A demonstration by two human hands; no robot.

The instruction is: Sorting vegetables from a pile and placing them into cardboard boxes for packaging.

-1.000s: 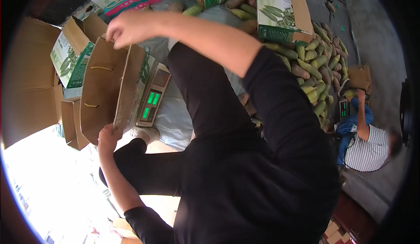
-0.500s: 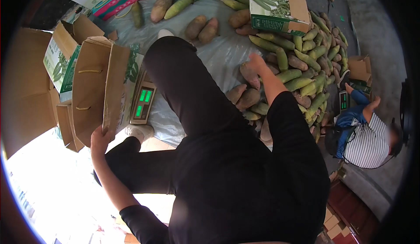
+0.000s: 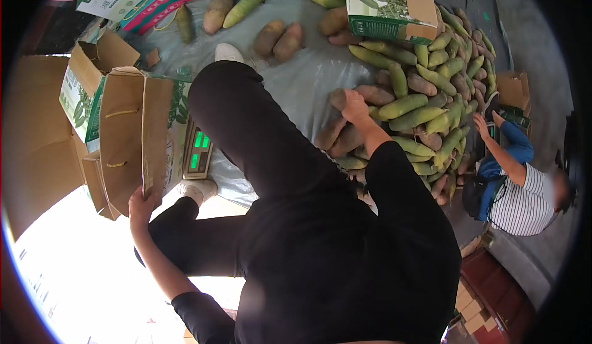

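My left hand (image 3: pixel 143 205) is closed on the lower edge of an open cardboard box (image 3: pixel 123 122) with yellow cord handles, standing on a scale (image 3: pixel 197 153) with green lit digits. Out to the right, my right hand (image 3: pixel 356 107) grips a reddish-brown root vegetable (image 3: pixel 337 99) by one end, at the near side of a big heap. Green radishes (image 3: pixel 404 106) and more reddish-brown roots (image 3: pixel 345 142) lie around that hand. The inside bottom of the box is hidden.
A printed carton (image 3: pixel 385 5) stands at the heap's far edge. Loose roots (image 3: pixel 279 40) lie on the plastic sheet (image 3: pixel 296 88) ahead. More cartons (image 3: pixel 86 91) stand at the left. A person in a striped shirt (image 3: pixel 524 199) sits at the right beyond the heap.
My right hand has moved slightly left and nearer, and a root now shows in its grip. The box stays held on the left. The other person's arm has swung toward the heap.
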